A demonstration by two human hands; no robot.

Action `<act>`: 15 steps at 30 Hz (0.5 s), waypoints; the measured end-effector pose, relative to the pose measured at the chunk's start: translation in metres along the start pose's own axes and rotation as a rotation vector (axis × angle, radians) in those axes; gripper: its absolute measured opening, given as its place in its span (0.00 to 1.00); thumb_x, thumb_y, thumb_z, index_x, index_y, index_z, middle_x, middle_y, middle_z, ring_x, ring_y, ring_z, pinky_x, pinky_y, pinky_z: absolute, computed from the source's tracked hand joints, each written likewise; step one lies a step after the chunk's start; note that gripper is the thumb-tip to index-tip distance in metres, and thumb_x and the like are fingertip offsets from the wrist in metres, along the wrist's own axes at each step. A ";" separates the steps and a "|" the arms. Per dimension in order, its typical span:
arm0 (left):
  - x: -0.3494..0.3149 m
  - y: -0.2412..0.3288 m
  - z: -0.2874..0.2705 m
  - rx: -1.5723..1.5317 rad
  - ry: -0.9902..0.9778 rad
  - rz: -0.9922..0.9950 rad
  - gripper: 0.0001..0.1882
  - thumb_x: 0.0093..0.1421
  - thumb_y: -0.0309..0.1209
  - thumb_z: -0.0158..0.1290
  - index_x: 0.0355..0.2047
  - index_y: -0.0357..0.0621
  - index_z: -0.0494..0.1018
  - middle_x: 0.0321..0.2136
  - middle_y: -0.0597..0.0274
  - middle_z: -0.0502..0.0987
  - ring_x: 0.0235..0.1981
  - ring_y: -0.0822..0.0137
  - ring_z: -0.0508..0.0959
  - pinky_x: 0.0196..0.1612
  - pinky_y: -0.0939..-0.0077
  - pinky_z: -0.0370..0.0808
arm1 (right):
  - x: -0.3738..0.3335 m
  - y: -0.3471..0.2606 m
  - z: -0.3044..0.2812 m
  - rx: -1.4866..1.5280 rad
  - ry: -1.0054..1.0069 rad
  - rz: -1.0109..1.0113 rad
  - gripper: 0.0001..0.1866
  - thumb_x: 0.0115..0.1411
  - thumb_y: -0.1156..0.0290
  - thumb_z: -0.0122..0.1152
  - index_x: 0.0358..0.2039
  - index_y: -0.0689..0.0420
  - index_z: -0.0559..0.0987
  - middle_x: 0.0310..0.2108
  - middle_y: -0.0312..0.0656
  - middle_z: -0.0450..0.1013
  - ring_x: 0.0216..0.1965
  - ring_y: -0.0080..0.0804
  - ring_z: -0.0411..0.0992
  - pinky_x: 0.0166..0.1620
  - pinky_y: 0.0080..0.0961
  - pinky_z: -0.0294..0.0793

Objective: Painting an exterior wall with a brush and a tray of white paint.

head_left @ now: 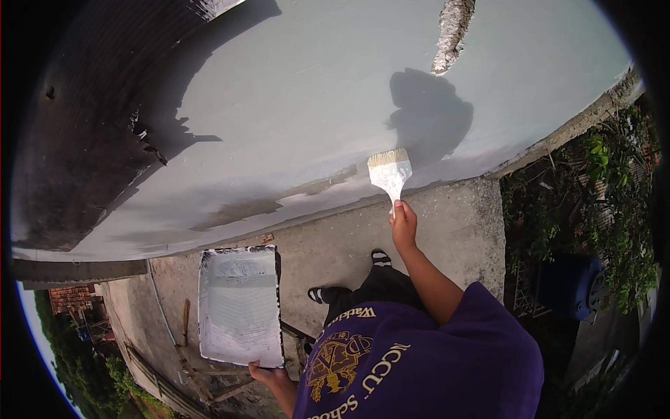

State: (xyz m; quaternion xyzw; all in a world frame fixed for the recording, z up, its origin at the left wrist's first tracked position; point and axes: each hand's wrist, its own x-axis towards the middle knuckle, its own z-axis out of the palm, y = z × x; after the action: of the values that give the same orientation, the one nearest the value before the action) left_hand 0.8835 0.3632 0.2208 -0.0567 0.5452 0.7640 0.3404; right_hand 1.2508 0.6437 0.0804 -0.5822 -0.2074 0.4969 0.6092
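Note:
My right hand (404, 225) grips the handle of a wide paintbrush (391, 173), its white body smeared with paint. The pale bristles are against or very close to the lower part of a light grey-painted wall (300, 112); I cannot tell whether they touch. Bare, darker patches (279, 198) show along the wall's lower edge, left of the brush. At the lower left, my left hand (271, 375) holds the near edge of a paint tray (239, 307), which is coated with whitish paint and has dark edges.
Under my feet lies a concrete floor (453, 216) with an edge on the right, beyond which are green plants (600, 160) and a blue drum (569, 285). A rusty, torn metal sheet (84, 119) leans at the upper left. Wooden pieces (185, 322) lie near the tray.

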 end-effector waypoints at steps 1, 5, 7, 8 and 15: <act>0.001 0.000 -0.001 -0.001 0.011 -0.016 0.37 0.40 0.32 0.45 0.55 0.34 0.62 0.49 0.48 0.70 0.47 0.45 0.71 0.48 0.52 0.73 | 0.006 0.000 -0.004 0.027 0.016 -0.081 0.19 0.66 0.58 0.48 0.22 0.57 0.70 0.17 0.30 0.63 0.18 0.16 0.60 0.22 0.16 0.59; 0.000 0.001 -0.002 0.015 0.030 -0.023 0.37 0.40 0.31 0.45 0.55 0.34 0.62 0.49 0.48 0.70 0.47 0.45 0.71 0.48 0.52 0.72 | 0.039 0.006 -0.008 -0.071 -0.016 -0.202 0.20 0.68 0.58 0.46 0.24 0.59 0.69 0.18 0.30 0.62 0.21 0.18 0.61 0.24 0.19 0.60; 0.013 -0.001 -0.011 0.009 0.001 -0.038 0.36 0.40 0.31 0.45 0.55 0.34 0.62 0.48 0.48 0.70 0.47 0.45 0.71 0.49 0.52 0.72 | 0.060 0.038 -0.016 -0.238 0.016 -0.230 0.20 0.68 0.57 0.46 0.26 0.60 0.71 0.18 0.32 0.63 0.20 0.20 0.61 0.24 0.22 0.61; 0.016 -0.004 -0.012 0.011 0.000 -0.034 0.36 0.40 0.31 0.45 0.55 0.34 0.62 0.48 0.48 0.70 0.47 0.45 0.71 0.49 0.52 0.72 | 0.063 0.047 -0.016 -0.234 0.016 -0.229 0.20 0.68 0.57 0.46 0.26 0.60 0.71 0.18 0.32 0.63 0.20 0.20 0.61 0.24 0.22 0.61; 0.018 -0.006 -0.008 -0.026 -0.038 -0.008 0.41 0.36 0.32 0.46 0.56 0.35 0.62 0.50 0.47 0.70 0.49 0.42 0.70 0.52 0.50 0.70 | 0.060 0.083 -0.038 -0.319 0.047 0.124 0.23 0.64 0.51 0.50 0.29 0.60 0.76 0.20 0.39 0.68 0.23 0.31 0.66 0.29 0.28 0.66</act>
State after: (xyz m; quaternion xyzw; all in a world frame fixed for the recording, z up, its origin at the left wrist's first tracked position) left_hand 0.8707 0.3655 0.2045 -0.0490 0.5285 0.7705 0.3529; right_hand 1.2776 0.6609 -0.0245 -0.6945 -0.2329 0.4807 0.4820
